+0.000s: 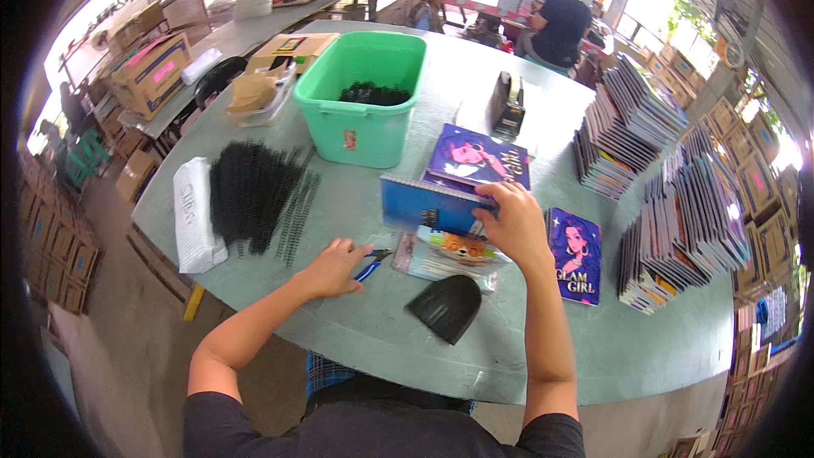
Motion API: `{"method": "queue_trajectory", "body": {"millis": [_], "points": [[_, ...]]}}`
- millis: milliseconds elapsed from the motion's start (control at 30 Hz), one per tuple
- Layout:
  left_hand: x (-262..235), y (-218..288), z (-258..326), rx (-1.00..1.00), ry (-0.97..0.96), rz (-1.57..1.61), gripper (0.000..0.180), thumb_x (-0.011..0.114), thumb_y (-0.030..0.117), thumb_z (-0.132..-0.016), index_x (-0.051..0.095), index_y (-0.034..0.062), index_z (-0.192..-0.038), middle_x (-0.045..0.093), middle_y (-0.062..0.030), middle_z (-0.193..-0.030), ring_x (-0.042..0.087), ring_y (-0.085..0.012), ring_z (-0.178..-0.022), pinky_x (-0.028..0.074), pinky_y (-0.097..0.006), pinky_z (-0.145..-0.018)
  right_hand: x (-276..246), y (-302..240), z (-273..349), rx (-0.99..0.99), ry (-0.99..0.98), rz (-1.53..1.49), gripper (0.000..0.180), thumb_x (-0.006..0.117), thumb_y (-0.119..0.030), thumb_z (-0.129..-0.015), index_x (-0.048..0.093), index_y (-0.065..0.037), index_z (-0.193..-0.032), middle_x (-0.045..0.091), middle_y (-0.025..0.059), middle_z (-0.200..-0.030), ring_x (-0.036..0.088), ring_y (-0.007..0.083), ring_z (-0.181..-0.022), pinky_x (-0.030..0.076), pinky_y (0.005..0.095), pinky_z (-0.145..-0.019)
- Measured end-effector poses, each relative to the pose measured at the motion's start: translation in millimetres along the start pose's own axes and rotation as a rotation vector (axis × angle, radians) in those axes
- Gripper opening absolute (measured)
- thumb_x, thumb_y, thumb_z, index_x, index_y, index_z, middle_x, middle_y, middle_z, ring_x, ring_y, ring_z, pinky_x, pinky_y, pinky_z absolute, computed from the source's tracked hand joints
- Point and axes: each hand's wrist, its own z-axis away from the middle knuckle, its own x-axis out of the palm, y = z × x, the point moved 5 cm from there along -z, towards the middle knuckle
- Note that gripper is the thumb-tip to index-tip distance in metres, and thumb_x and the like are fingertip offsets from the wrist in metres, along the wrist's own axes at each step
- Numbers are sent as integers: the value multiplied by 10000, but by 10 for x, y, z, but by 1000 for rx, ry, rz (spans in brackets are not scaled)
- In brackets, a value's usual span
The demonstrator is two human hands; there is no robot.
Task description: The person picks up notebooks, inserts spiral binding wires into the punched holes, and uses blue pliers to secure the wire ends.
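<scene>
Head view: The right hand [507, 214] gripped a blue notebook [407, 203] at its right end, between thumb and fingers, tilted up on edge ahead of and between the hands. The left hand [332, 270] lay with bent fingers at the blue pliers [368, 270]; whether it grasped them could not be determined. Black spiral coils [254, 195] lay beyond it, leftward. The step was judged to be working the notebook's spine; the next move appeared to call for steadying that edge.

Pale capitals mark the upper purple notebook [480, 155] and right purple notebook [576, 253]; dark writing marks the white packet [197, 219].
</scene>
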Motion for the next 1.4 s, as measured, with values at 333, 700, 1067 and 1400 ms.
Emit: {"method": "queue_trajectory", "body": {"millis": [333,700,1067,1400], "points": [[-571,94,-272,-416,121,1101,229,548,167,-847,559,16,-1019,589,-101,-792,591,-203,-663,476,-322,-613,680,-768,-699,-88,-302,-463,308,606,25,-755,669,-47,-1047,679,165,-969,652,279,-834,501,356,-784],[-759,89,-396,-163,390,427,273,534,264,-908,573,-3,-868,619,-40,-678,609,-189,-599,445,-358,-529,753,-874,-634,-246,-343,-487,295,575,58,-724,713,-60,-955,629,115,-973,617,252,-862,493,323,-772],[-708,226,-349,-335,26,804,365,462,315,-933,478,-32,-1048,606,-261,-840,618,-406,-778,481,-445,-666,636,-833,-552,-30,-81,-307,156,666,-35,-666,659,65,-786,539,187,-1000,595,351,-887,502,392,-782],[-629,65,-458,-233,105,626,418,521,374,-905,522,20,-1125,613,-198,-917,602,-332,-844,462,-392,-765,88,-590,-1464,-215,238,-232,551,781,-227,-699,582,-96,-1196,473,222,-1308,578,286,-1083,498,366,-867]]}}
